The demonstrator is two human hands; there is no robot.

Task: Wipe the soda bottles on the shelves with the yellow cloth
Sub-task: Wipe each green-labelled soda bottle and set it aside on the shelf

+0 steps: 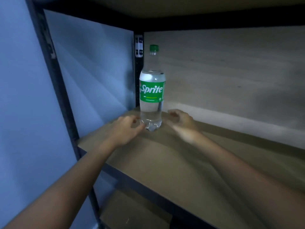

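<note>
Both forearms reach in from the bottom of the view, stretching across the brown shelf board (181,162) toward the back corner. Left hand (127,128) sits just left of the Sprite bottle (152,96), fingers loosely curled, fingertips right by the base, maybe brushing the plastic, though the contact is hard to call. It has nothing in it. Right hand (179,119) hovers just right of the base, fingers curled inward, blurred, apart from the bottle as far as I can see, and holding nothing either.

And the yellow cloth? Nowhere in view. Neither hand has it.

So where are we in the job? My read: this is either a setting-down or a reach for this bottle, both hands flanking its foot. I can't say which. If wiping is still to be done here, the next move needs the cloth fetched first, then one hand to steady the bottle low down while the other runs the cloth round the body.

Now the bottle itself: standing upright on the board, near the left rear corner, close to the black upright post (138,66) and the grey back wall (231,71). Long axis vertical, green cap (154,48) pointing straight up, green label (151,91) facing the camera, logo reading level. Clear liquid fills it to the shoulder.
</note>
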